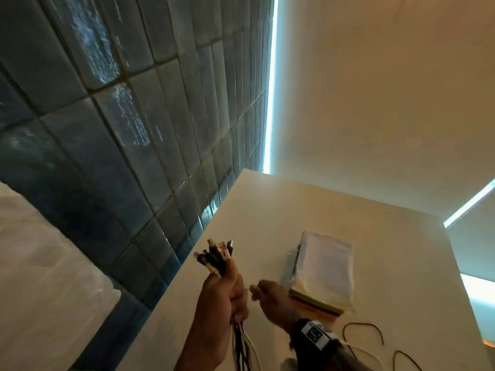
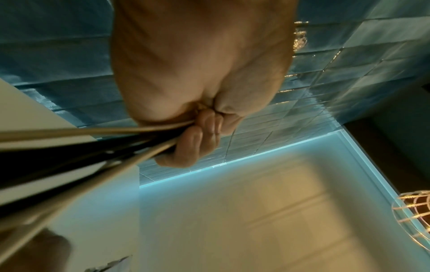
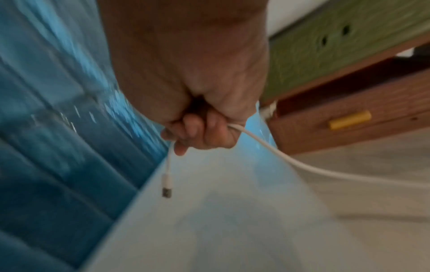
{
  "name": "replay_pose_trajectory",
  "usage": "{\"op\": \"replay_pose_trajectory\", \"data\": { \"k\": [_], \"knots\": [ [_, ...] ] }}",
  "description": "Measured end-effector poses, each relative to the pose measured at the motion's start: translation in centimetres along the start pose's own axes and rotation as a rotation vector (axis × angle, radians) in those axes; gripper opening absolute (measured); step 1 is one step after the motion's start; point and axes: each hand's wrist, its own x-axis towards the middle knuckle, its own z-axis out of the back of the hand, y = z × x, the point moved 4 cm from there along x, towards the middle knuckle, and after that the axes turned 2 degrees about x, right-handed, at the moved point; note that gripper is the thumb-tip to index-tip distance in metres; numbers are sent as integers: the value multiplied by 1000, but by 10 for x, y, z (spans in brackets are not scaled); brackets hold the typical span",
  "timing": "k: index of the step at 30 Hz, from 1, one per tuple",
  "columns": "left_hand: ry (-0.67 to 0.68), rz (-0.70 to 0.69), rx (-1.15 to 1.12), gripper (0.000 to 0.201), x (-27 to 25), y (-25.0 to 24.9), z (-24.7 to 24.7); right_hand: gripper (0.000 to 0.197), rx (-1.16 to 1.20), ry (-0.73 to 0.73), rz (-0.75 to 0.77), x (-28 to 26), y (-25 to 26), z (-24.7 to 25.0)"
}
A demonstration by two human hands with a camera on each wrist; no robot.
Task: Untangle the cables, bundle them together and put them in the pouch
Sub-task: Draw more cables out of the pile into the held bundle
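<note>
My left hand grips a bundle of black and white cables upright over the white table, with several plug ends fanned out above the fist. From the left wrist the same cables run out of my curled fingers. Just right of it, my right hand holds a single white cable in its curled fingers; its short plug end dangles below. A pale cloth pouch lies flat on the table beyond the right hand.
Loose loops of thin black cable lie on the table near my right wrist. A dark tiled wall runs along the table's left edge. The pouch rests on a green and brown flat object.
</note>
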Motion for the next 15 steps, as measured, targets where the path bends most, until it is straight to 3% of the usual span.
{"op": "replay_pose_trajectory", "data": {
  "k": [4, 6, 11, 15],
  "knots": [
    [-5, -3, 91, 43, 0, 7, -27, 32, 638, -154, 61, -66, 53, 76],
    [9, -11, 156, 41, -2, 11, -44, 29, 786, -212, 148, -99, 73, 109],
    [160, -121, 234, 44, -24, 13, -99, 25, 726, -296, 344, -165, 93, 149],
    [174, -184, 260, 39, -35, 17, -120, 25, 548, -258, 324, -193, 76, 156]
  ]
}}
